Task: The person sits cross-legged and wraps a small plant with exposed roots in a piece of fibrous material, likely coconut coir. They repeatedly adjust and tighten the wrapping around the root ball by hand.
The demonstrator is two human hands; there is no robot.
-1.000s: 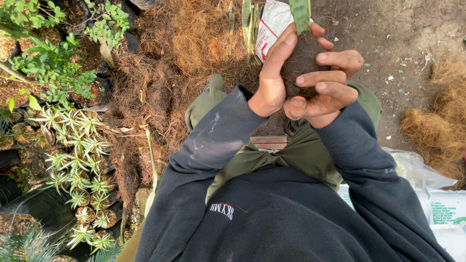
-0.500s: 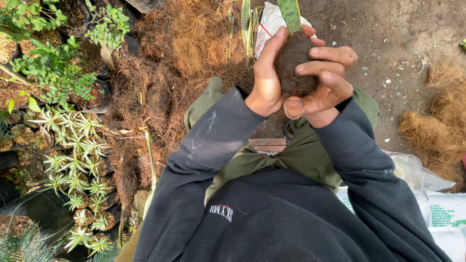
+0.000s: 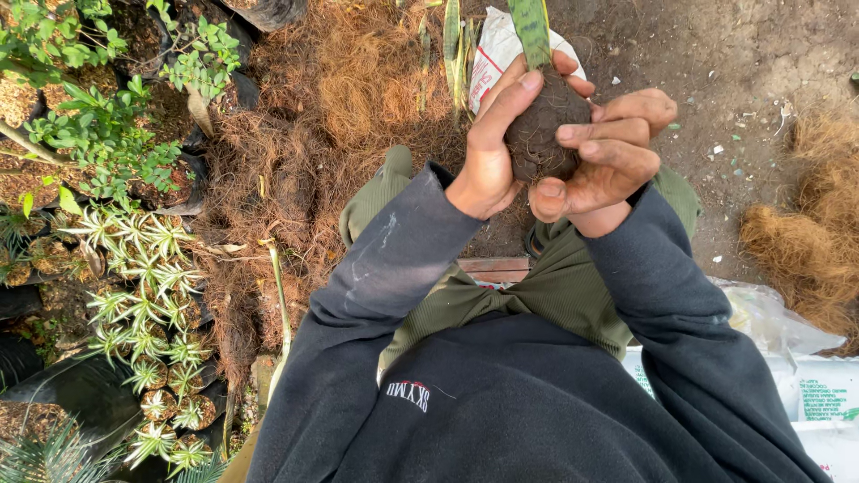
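Observation:
Both hands wrap a dark root ball of soil (image 3: 540, 134) held above my knees. A green striped leaf (image 3: 531, 29) rises from its top. My left hand (image 3: 490, 152) grips the ball's left side, thumb and fingers stretched up along it. My right hand (image 3: 607, 154) presses on the right side, fingers curled across the front. Dark sleeves cover both arms, and olive trousers show below.
A heap of brown coconut fibre (image 3: 322, 107) lies ahead to the left, more fibre (image 3: 805, 233) on the right. Small potted spiky plants (image 3: 152, 304) and leafy seedlings (image 3: 98, 134) crowd the left. White plastic sacks (image 3: 805, 385) lie lower right, another sack (image 3: 497, 49) behind the hands.
The fingers of my right hand have shifted around the root ball, and the plant has turned slightly in my hands. The view has barely moved.

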